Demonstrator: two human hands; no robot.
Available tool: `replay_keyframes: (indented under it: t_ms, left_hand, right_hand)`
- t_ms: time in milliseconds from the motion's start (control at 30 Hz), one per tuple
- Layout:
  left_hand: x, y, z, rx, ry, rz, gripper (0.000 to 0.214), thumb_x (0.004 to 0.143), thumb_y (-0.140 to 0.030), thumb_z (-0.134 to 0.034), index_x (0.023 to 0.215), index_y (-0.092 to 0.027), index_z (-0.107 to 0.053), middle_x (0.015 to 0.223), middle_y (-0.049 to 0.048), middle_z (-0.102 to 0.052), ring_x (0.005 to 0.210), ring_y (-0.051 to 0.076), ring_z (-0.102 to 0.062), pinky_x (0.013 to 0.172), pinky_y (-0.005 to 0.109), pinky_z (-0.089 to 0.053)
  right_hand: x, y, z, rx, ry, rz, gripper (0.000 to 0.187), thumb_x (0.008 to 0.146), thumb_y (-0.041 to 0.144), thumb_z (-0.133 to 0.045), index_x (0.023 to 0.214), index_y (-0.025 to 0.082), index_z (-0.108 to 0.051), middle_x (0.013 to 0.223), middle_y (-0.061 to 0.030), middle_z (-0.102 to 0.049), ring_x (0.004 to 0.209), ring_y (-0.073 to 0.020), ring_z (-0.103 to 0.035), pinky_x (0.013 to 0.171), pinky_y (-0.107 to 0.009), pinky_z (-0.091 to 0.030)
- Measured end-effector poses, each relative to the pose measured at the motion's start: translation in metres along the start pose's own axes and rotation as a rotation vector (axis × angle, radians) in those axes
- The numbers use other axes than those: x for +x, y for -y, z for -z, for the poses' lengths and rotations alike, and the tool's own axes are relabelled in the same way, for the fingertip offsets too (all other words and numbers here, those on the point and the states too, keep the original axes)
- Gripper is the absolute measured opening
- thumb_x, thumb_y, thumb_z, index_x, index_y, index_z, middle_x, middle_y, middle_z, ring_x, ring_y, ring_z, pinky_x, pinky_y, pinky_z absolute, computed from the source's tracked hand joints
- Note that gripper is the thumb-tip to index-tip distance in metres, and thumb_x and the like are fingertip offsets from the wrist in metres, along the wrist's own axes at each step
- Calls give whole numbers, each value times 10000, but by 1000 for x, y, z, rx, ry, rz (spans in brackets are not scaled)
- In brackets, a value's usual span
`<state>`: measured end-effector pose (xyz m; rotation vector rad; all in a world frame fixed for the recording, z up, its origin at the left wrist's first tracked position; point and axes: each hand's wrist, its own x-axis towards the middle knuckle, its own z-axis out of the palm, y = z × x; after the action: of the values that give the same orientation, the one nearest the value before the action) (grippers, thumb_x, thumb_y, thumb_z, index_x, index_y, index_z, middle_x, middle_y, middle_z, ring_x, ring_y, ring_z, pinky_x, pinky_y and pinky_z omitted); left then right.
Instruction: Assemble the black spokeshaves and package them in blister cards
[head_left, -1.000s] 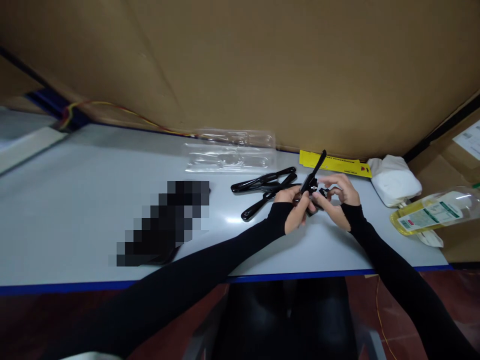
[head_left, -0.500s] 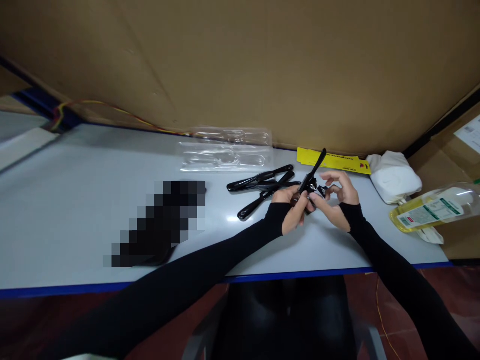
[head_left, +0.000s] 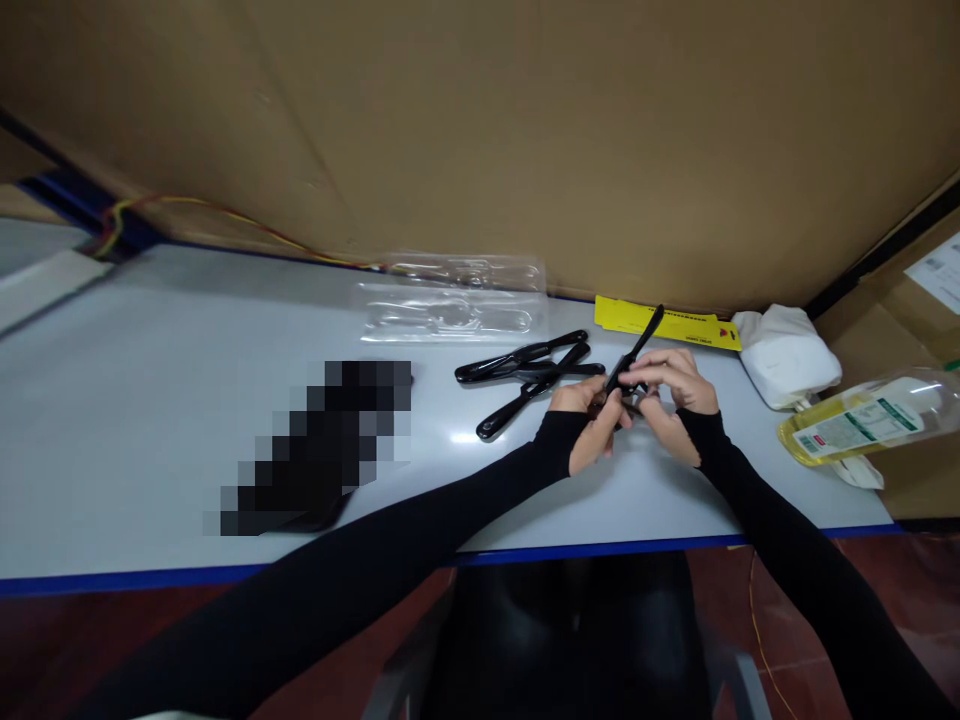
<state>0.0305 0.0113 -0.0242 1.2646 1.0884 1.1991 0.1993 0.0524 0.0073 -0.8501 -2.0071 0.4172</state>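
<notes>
A black spokeshave (head_left: 646, 332) is in my left hand (head_left: 591, 425), its upper handle slanting up and to the right. My left fingers and thumb are closed around its middle. My right hand (head_left: 681, 395) meets it from the other side, with fingertips pinched at the middle of the tool. A small black part there is mostly covered by my fingers, so how it sits cannot be made out. Just left of my hands, several more black spokeshaves (head_left: 517, 400) lie crossed over one another on the table.
Clear plastic blister trays (head_left: 454, 312) and yellow printed cards (head_left: 679, 328) lie along the cardboard wall (head_left: 480, 130). To the right are a white cloth-like bundle (head_left: 787, 355) and a bottle of yellow liquid (head_left: 855, 415) on its side. A pixelated dark object (head_left: 315, 450) lies left on the grey table (head_left: 150, 400).
My right hand has moved left, bringing the small black part from beside the spokeshave to its middle. The spokeshave's upper handle leans a little further right.
</notes>
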Motion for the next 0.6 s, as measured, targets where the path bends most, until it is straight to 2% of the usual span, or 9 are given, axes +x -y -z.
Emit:
replay_keyframes:
  t_ms: [67,200,267,367,433,500,600]
  left_hand:
    - [0,-2,0,-12,-6,3,408,986,-569,-603,925,-166,-618,750,29,-716,322,80,-515,268,193,-342]
    - [-2,-5,-1,-9,-9,20,394,981,-551,-603,960,-159,-629,759,33,-720,321,85,-512,261,200,-359]
    - [-3,-5,-2,-2,8,28,391,973,-552,-609,923,-164,-619,762,34,-721,321,82,-510,261,199,-364]
    - [-4,-6,-3,-3,8,22,403,967,-565,-604,914,-165,-625,751,31,-715,325,82,-514,261,195,-361]
    - [-3,-5,-3,-15,-5,20,419,961,-580,-610,936,-162,-636,755,31,-717,325,82,-518,258,195,-356]
    - [-2,-4,-2,-36,-15,27,435,951,-597,-628,937,-163,-631,761,31,-717,322,81,-517,255,196,-355]
    - [-1,-4,-1,-58,-18,34,450,946,-613,-638,925,-164,-621,756,27,-709,321,78,-512,254,199,-360]
  right_hand:
    - [0,-1,1,-13,-3,-16,237,876,155,-705,1048,281,-807,1081,-72,-682,876,-212,-605,752,-387,-571]
    - [2,-5,4,-30,9,27,258,932,116,-615,925,298,-797,1000,-54,-725,974,-239,-635,865,-440,-574]
    - [2,-3,4,2,-29,12,222,905,149,-666,1027,296,-778,1068,-61,-724,1008,-250,-631,821,-426,-582]
    - [-1,-1,2,66,-43,-46,269,867,190,-740,1122,274,-735,1078,-64,-711,881,-213,-641,717,-372,-569]
    - [-3,0,0,116,-4,-71,296,896,158,-698,1167,276,-717,1010,-42,-729,829,-194,-654,764,-377,-572]
    - [-4,0,-1,137,8,-71,380,899,137,-677,1248,284,-694,1053,-46,-744,852,-197,-664,823,-398,-577]
    - [-4,-1,0,51,-63,-45,416,847,169,-766,1240,284,-696,1155,-69,-736,868,-211,-647,828,-418,-575]
